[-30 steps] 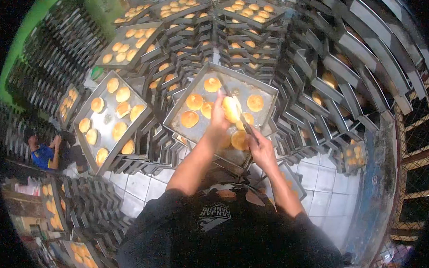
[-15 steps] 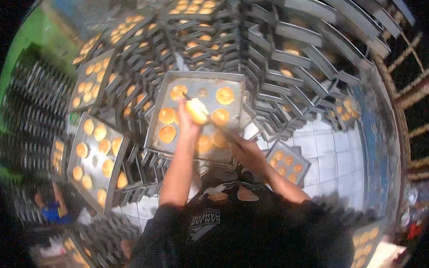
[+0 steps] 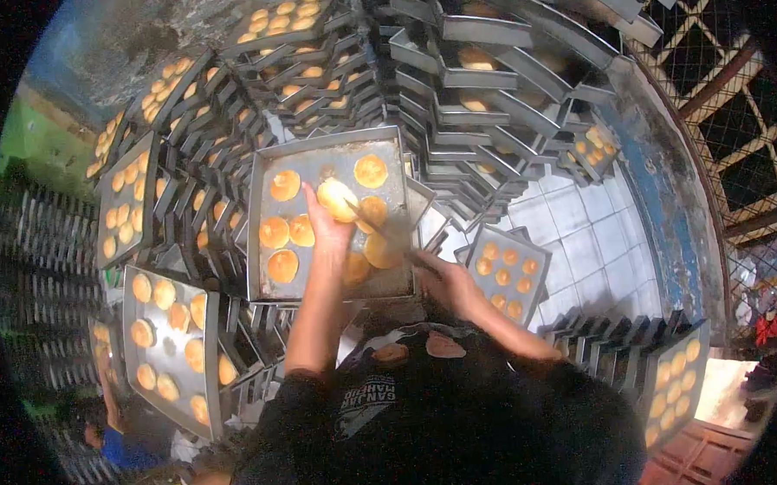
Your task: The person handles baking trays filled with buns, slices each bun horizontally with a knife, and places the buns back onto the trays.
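Note:
My left hand holds up a round bun, its pale, creamy face turned up, above a square metal baking tray. My right hand is closed round the handle of a narrow spreading knife, whose tip touches the bun. Motion blurs the blade. Around my hands, several golden buns lie on the tray, such as one bun at the upper right and another bun at the lower left. My left forearm and the knife hide part of the tray.
Stacked trays of buns rise on the left, with more stacked trays at the upper right. On the white tiled floor sits another bun tray. A person in a blue sleeve is at the lower left.
The view has shifted, so the tray and stacks appear further left. The left hand still holds the bun, and the knife tip now rests at its right side. More of the lower-right tray stack shows.

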Demonstrator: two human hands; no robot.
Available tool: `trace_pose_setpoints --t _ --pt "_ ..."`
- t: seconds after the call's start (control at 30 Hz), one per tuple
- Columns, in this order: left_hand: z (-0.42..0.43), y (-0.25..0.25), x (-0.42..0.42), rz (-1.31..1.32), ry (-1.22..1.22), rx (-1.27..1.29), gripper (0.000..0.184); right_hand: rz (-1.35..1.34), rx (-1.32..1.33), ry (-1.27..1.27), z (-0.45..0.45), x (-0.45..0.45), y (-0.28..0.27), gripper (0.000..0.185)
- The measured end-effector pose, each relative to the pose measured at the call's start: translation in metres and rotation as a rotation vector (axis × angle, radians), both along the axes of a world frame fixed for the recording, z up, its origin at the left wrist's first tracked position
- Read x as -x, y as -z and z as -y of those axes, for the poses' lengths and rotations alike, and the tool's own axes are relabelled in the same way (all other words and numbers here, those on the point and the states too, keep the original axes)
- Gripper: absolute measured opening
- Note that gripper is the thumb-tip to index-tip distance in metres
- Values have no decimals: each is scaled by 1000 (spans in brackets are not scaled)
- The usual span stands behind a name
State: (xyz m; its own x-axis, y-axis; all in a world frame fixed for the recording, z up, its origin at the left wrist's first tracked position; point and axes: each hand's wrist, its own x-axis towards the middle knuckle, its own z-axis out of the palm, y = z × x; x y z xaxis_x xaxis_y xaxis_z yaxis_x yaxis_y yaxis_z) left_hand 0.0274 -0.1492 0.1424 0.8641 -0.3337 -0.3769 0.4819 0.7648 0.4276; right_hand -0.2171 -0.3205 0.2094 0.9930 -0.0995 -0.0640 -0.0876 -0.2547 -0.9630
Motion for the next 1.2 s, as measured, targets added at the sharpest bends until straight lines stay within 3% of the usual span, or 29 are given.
trace_pose_setpoints --t 0.03,0.1,0.17,0.2,0.27,0.33,0.43,0.57,0.7,0.83,0.87,0.9,0.97,1.0,1.1,1.13,1.2 --pt "4 -13 12 -9 10 0 63 -9 229 13 -2 6 6 41" --pt "23 -38 37 -34 153 -148 62 -21 173 68 -9 -4 16 41" --pt "39 35 24 76 165 -105 60 -30 119 119 -15 -22 21 41" --pt "46 77 10 218 116 -205 60 14 150 142 -17 -35 23 42" --pt "49 90 -3 361 72 -300 60 56 183 170 -20 -38 16 42" --pt "39 51 -7 309 156 -174 60 -5 156 207 -24 -20 -5 41" --pt "14 7 -13 229 228 7 60 -113 186 197 -22 7 9 41" --pt "42 43 10 231 193 -129 57 -35 40 243 -27 -27 24 44" --pt "41 10 26 377 120 -237 53 -23 181 189 -21 -45 15 43" --pt "14 -13 15 280 92 -62 58 -131 160 50 -9 -14 9 50" --pt "8 -12 17 247 150 -3 59 -340 171 19 -5 -16 3 46" --pt "11 -3 22 245 134 -12 59 -340 167 1 -5 -22 9 46" --pt "28 12 36 193 -1 -130 69 247 224 40 -6 -41 41 39" --pt "32 12 44 115 -64 -122 74 247 130 -1 -6 -55 67 36" --pt "25 -12 50 68 -31 -187 77 326 -13 -86 -15 -81 54 33" --pt "19 -19 46 65 -40 -196 77 27 -38 -116 -13 -78 27 33" --pt "6 -32 22 -232 -57 -160 80 -129 -44 -147 -8 -69 24 33"
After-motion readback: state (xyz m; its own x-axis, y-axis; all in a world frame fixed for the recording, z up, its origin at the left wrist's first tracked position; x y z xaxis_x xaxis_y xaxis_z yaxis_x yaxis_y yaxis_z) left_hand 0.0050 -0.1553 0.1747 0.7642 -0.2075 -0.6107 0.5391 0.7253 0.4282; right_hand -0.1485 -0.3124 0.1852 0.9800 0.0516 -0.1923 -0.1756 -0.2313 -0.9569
